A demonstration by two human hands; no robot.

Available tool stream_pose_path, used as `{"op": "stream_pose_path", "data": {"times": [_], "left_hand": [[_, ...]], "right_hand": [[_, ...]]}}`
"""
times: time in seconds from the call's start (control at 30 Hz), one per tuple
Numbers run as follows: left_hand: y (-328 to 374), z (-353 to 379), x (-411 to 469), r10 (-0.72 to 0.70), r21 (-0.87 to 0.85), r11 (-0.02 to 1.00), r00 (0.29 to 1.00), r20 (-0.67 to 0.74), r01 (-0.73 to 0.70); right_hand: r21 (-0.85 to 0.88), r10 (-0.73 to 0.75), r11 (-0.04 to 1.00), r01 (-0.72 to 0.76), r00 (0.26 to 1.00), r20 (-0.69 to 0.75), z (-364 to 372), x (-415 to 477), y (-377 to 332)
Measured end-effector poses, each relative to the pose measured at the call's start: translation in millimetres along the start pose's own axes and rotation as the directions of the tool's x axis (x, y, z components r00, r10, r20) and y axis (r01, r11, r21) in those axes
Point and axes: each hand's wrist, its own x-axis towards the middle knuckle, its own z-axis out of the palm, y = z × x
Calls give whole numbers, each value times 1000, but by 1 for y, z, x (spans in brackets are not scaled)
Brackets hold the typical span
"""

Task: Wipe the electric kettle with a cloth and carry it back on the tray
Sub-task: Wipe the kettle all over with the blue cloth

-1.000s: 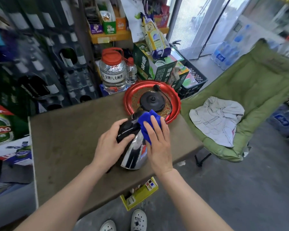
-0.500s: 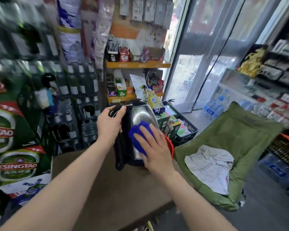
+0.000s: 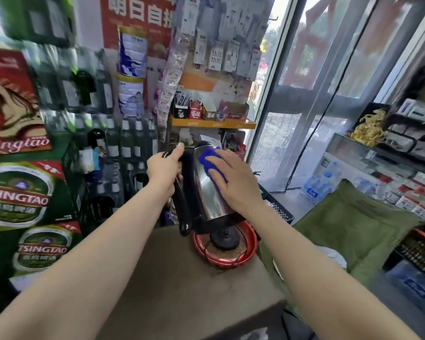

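Kettle (image 3: 207, 190) of shiny steel with black trim, held in the air above the far end of a brown table (image 3: 182, 290), not touching it. Its long axis runs nearly upright, leaning slightly, with the lid end at the top and the black bottom rim lowest. The handle (image 3: 183, 207) points left; the spout cannot be made out.

At far left stand stacked green beer cartons (image 3: 30, 195), with dark bottles beside them. Next, the left hand (image 3: 163, 169) has its fingers wrapped firmly round the top of the handle, carrying the kettle's weight. On the steel side, a blue cloth (image 3: 210, 160) lies against the upper body. The right hand (image 3: 236, 182) covers the cloth, fingers straight and spread, pressing it flat to the metal.

Directly below the kettle, a round red tray (image 3: 252, 246) sits on the table's far right corner. Inside the tray is the black power base (image 3: 225, 238), with its dark cord looped along the rim. Behind the hands, an orange shelf (image 3: 214, 123) holds small open boxes of packets. At right is a green padded chair (image 3: 353, 224).
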Motion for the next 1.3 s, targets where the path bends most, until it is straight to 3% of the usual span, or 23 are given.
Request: {"op": "stream_pose_path", "data": {"times": [0.07, 0.1, 0.13, 0.2, 0.27, 0.3, 0.37, 0.4, 0.47, 0.5, 0.53, 0.63, 0.7, 0.77, 0.83, 0.87, 0.93, 1.03, 1.1, 1.17, 1.23, 1.3], "left_hand": [[0, -3, -3, -40, -17, 999, 999, 22, 41], [1, -5, -3, -49, -25, 998, 999, 13, 49], [3, -7, -3, -49, -34, 998, 999, -8, 48], [11, -12, -1, -30, -72, 997, 998, -56, 26], [16, -17, 2, 7, -65, 998, 996, -88, -12], [17, -20, 2, 21, -57, 998, 996, -89, -26], [17, -22, 1, 21, -65, 998, 998, -61, -25], [15, -23, -1, 8, -74, 997, 999, -39, -11], [13, -23, -5, -24, -97, 995, 1000, 8, 25], [12, -22, -7, -33, -106, 994, 999, 18, 35], [13, -22, -7, -35, -112, 993, 999, 16, 37], [17, -23, -6, -27, -113, 993, 1000, -15, 25], [17, -26, -5, -14, -102, 995, 1000, -7, 13], [16, -29, -7, -20, -111, 994, 999, 30, 23], [17, -29, -9, -35, -133, 990, 998, 53, 42], [19, -29, -10, -47, -144, 988, 998, 44, 53], [25, -27, -9, -78, -179, 981, 997, -5, 76], [35, -25, -4, -98, -226, 971, 993, -72, 80], [38, -27, -1, -104, -241, 967, 992, -74, 83], [38, -30, -2, -109, -234, 968, 992, -55, 93], [36, -32, -5, -114, -221, 969, 993, -18, 107], [33, -32, -10, -105, -207, 972, 994, 30, 109]], "right_hand": [[199, 247, 948, -246, 969, 21, -8, 20, 2], [233, 276, 932, -277, 960, 37, -10, 23, 0], [202, 235, 950, -240, 971, 49, -11, 20, -5], [17, -15, 1000, 14, 999, 29, -3, -1, -17], [-116, -239, 963, 243, 970, 50, 4, -27, -26], [-123, -277, 951, 283, 959, 67, 6, -31, -25], [-6, -168, 986, 168, 985, 29, 1, -20, -21], [109, -8, 994, 7, 1000, 9, -3, -9, -21], [253, 272, 929, -269, 962, 22, -12, 16, -20], [221, 312, 924, -312, 949, 37, -13, 22, -24], [129, 270, 954, -272, 962, 34, -12, 22, -31], [-139, -31, 990, 36, 999, 41, 0, 9, -49], [-113, -54, 992, 61, 996, 65, -1, 10, -41], [144, 203, 967, -212, 976, 79, -11, 22, -29], [261, 437, 852, -454, 891, 123, -19, 32, -24], [198, 412, 883, -425, 905, 102, -21, 33, -31], [-30, 133, 991, -131, 990, 49, -17, 26, -50], [-273, -222, 931, 243, 969, 107, -15, 5, -62], [-310, -320, 890, 335, 942, 101, -16, -4, -53], [-230, -266, 935, 269, 963, 44, -16, 1, -43], [2, -5, 1000, 5, 1000, 29, -19, 19, -35], [232, 288, 927, -294, 956, 63, -21, 38, -27]]}}
